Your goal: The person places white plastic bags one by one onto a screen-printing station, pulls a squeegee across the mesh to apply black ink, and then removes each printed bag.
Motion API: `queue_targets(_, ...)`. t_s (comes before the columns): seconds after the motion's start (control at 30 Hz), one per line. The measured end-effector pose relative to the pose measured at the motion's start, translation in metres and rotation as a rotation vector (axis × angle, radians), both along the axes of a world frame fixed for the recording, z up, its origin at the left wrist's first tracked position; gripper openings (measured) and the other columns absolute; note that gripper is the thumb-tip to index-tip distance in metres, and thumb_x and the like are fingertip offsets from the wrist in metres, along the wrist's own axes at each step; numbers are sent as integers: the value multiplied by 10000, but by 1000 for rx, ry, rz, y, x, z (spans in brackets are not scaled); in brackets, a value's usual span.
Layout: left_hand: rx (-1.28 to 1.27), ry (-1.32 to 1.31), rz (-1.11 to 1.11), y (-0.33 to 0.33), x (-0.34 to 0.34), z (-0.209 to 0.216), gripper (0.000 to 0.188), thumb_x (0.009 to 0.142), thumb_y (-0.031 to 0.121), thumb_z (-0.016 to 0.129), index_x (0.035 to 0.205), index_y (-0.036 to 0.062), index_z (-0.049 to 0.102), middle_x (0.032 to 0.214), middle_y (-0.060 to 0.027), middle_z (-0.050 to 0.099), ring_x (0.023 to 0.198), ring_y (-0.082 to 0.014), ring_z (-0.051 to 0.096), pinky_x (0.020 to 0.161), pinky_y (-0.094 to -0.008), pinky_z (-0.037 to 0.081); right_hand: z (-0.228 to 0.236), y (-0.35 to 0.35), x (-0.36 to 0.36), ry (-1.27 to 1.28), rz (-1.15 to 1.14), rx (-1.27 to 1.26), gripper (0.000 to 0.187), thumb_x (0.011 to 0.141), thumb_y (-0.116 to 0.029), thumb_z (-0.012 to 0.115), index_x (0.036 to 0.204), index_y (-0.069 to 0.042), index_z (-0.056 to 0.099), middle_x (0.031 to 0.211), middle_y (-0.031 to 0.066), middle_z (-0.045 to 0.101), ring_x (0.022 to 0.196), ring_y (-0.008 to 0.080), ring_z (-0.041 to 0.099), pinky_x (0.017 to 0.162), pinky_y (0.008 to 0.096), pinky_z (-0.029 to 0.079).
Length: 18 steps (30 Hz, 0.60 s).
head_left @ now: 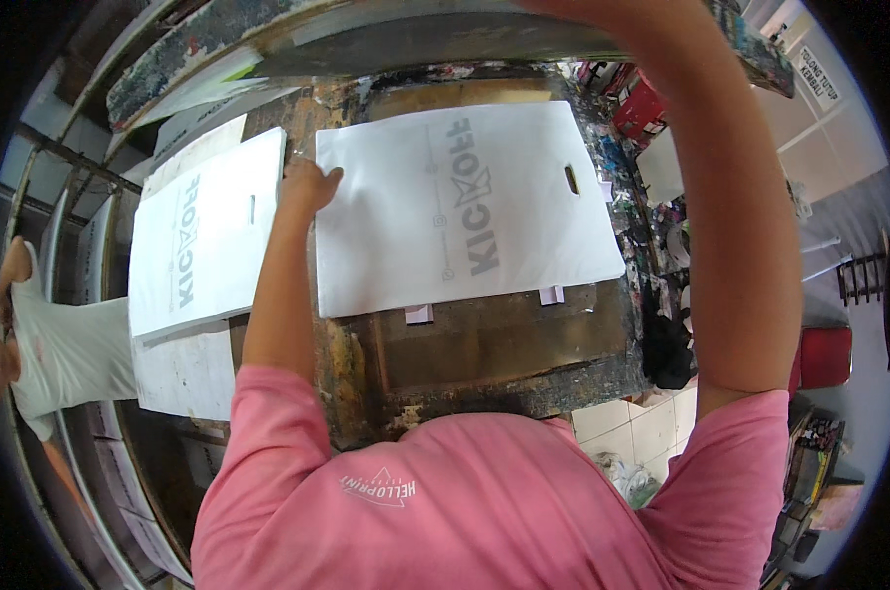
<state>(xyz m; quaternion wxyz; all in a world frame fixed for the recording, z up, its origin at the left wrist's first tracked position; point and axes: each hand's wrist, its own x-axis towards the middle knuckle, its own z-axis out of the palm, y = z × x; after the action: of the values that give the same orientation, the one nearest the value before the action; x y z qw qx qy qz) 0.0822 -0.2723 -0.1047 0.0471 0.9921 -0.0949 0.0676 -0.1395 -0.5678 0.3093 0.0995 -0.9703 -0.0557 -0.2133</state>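
I see my left hand (309, 185) resting at the top left corner of the white flat plastic bag with grey lettering and a slot handle (465, 211), fingers curled together on the bag's edge; whether they pinch it I cannot tell. The bag lies flat on the paint-stained dark counter (504, 354), covering its far half, near half bare. Two small pale tabs (420, 314) poke out under the bag's near edge. My right arm goes up to the raised paint-smeared screen frame (386, 34) above the counter's far edge; the right hand is out of view. A second white printed bag (204, 236) lies on a stack left of the counter, just beside my left hand. White warning sign (817, 79) at the upper right wall. Another person in a white shirt (66, 354) stands at far left.
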Motion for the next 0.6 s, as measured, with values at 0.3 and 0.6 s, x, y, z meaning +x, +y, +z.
queue_targets(0.3, -1806, 387, -590, -45, -267, 225, 1262, 787, 783, 622, 1539, -100, 126, 1491, -388, 344, 1396, -454, 408, 1192, -539, 314, -96, -27, -20, -441, 138, -178, 436, 912, -448, 605, 1041, -45, 707, 842, 208, 693, 788, 395, 666, 796, 494, 508)
queue_targets(0.6, -2290, 854, 87, -11, -345, 113, 1194, 840, 867, 407, 1425, -161, 242, 1336, -390, 470, 1290, -484, 496, 1139, -568, 383, -215, -36, -89, 342, 291, 20, 348, 942, -343, 636, 1122, -47, 675, 986, 210, 681, 929, 381, 637, 818, 471, 477)
